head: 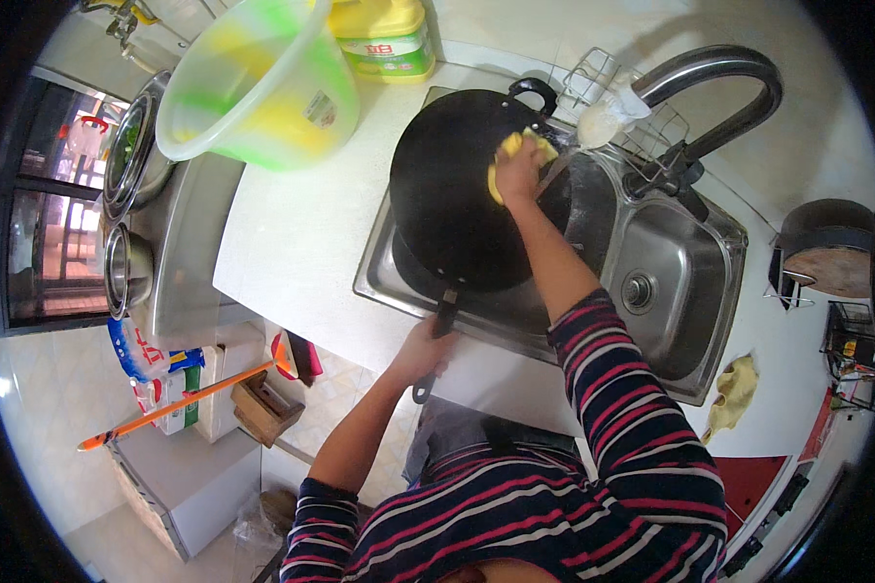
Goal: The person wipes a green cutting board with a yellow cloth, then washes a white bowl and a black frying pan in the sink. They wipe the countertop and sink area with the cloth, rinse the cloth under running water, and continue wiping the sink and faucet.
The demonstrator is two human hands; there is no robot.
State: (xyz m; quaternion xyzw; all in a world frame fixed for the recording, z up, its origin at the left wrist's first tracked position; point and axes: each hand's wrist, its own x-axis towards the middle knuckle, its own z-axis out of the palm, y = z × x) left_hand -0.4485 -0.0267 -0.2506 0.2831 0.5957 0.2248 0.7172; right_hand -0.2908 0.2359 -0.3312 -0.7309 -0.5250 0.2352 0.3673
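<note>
A large black wok is held over the left basin of a stainless steel double sink. My left hand grips its long dark handle near the counter's front edge. In my right hand is a yellow cloth, pressed to the wok's surface close to the loop handle. Beside that hand, water runs from the curved faucet, whose mouth carries a whitish cover. The basin beneath the wok is mostly hidden.
A translucent green-and-yellow plastic tub and a yellow detergent jug stand on the white counter. Behind the faucet sits a wire rack. A yellowish cloth lies right of the sink. Metal bowls are at far left.
</note>
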